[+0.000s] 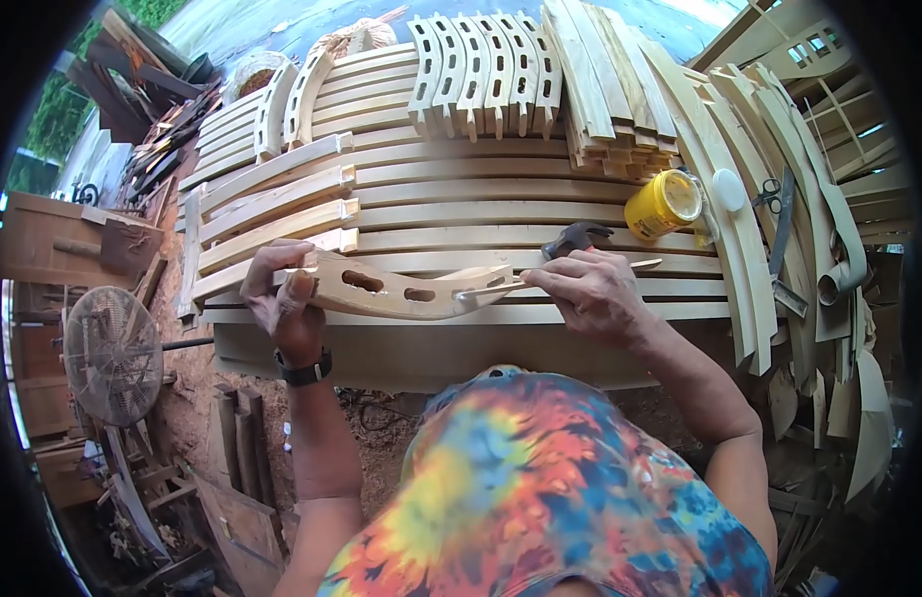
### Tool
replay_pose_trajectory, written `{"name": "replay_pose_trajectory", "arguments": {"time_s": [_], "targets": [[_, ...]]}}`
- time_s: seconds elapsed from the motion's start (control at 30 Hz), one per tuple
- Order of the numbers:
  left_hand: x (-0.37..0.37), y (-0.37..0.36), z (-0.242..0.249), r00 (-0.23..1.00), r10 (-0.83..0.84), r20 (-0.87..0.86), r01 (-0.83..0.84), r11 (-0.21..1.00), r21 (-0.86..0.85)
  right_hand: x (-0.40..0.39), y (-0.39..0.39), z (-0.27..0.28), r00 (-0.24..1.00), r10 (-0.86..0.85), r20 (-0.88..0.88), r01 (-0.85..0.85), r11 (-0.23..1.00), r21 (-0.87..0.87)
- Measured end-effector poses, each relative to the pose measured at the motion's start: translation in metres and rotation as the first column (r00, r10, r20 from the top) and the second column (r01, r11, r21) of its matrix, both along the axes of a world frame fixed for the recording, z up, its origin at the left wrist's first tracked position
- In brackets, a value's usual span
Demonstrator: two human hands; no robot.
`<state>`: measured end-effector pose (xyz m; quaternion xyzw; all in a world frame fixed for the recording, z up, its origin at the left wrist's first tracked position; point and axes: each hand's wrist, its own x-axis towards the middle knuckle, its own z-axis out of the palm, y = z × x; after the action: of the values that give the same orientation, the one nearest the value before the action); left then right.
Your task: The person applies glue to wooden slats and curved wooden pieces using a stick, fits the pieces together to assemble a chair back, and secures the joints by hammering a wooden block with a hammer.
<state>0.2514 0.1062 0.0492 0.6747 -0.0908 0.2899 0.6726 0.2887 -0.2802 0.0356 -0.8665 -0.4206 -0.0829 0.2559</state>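
Note:
My left hand (282, 298) is closed around the left end of a curved wooden piece (391, 291) with oval slots along its face. In my right hand (588, 289) is a thin wooden stick (645, 265), pinched between the fingers, its whitish left tip at a slot near the piece's right end. Just beyond my right hand lies a hammer (570, 240) with a dark head. Farther right, an open yellow tub (663, 205) of pale material rests tilted on the slats. My right palm and the underside of the piece are hidden.
Long wooden slats (461, 214) span the bench. Several slotted curved pieces (498, 75) stand at the back, beside stacked boards (610, 75). Scissors (769, 195), a white lid (728, 189) and curved strips lie right. A round fan (114, 356) stands at the left.

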Motion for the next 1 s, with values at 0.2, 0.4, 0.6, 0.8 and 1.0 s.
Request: {"name": "replay_pose_trajectory", "arguments": {"time_s": [0.2, 0.4, 0.6, 0.8, 1.0], "targets": [[-0.002, 0.0, -0.001, 1.0, 0.027, -0.004, -0.027, 1.0, -0.016, 0.003, -0.007, -0.002, 0.999, 0.031, -0.016, -0.03, 0.998, 0.061], [-0.004, 0.005, -0.006, 1.0, 0.022, -0.007, -0.022, 0.999, -0.04, 0.008, -0.021, 0.012, 1.0, 0.013, -0.011, -0.011, 0.985, 0.172], [-0.008, 0.002, -0.003, 0.994, -0.085, 0.065, 0.083, 0.996, 0.043, -0.007, -0.007, 0.031, 1.0, 0.004, 0.019, -0.007, 0.988, 0.152], [-0.011, -0.01, 0.005, 0.996, -0.08, 0.047, 0.079, 0.997, 0.028, -0.019, 0.012, 0.058, 0.999, 0.007, 0.054, -0.009, 0.999, 0.033], [-0.013, -0.02, 0.013, 0.995, -0.096, 0.027, 0.096, 0.995, 0.028, -0.024, 0.028, 0.06, 1.0, -0.003, 0.026, 0.004, 1.0, -0.031]]}}
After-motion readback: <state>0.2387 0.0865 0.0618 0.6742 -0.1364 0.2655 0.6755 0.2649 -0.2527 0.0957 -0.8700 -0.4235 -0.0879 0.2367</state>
